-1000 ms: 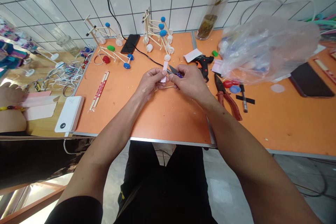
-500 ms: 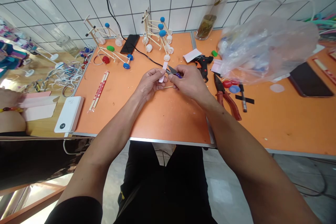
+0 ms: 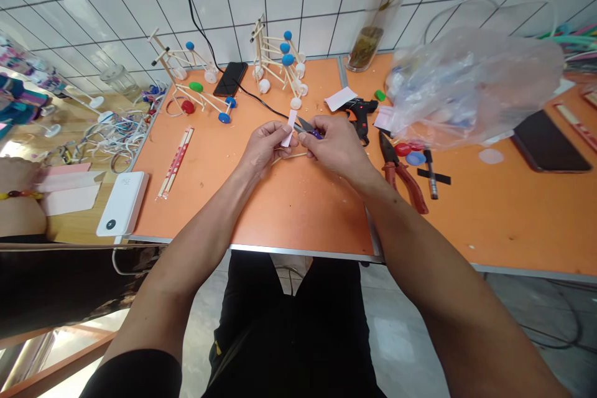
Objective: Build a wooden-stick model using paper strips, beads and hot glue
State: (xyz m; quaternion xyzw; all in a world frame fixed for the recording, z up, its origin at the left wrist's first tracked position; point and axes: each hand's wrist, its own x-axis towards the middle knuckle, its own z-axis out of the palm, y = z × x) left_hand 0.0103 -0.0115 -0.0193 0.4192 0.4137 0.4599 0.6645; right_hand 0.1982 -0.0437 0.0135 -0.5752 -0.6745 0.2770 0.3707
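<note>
Between the thumb and fingers of my left hand [image 3: 267, 144] is a narrow strip of pale pink paper [image 3: 291, 125], held upright. My right hand [image 3: 336, 142] is closed on a pair of scissors [image 3: 308, 127] with purple handles; their dark blades point left, just beside the paper strip. Whether the blades touch the paper I cannot tell. A thin wooden stick [image 3: 298, 155] shows below both hands. Beyond them stands a stick model [image 3: 280, 56] with blue and white bottle caps. Another stick model [image 3: 196, 87] with red, green and blue caps is at the left.
A glue gun [image 3: 360, 113], pliers [image 3: 396, 168], a marker [image 3: 431, 177] and a plastic bag [image 3: 476, 87] lie to the right. At the left are wrapped chopsticks [image 3: 175, 163] and a white power bank [image 3: 122, 204]. A glass bottle [image 3: 368, 43] stands by the wall. Another person's arm [image 3: 21, 199] rests far left.
The paper strip tilts slightly more to the right in my left hand. Both hands stay in nearly the same place.
</note>
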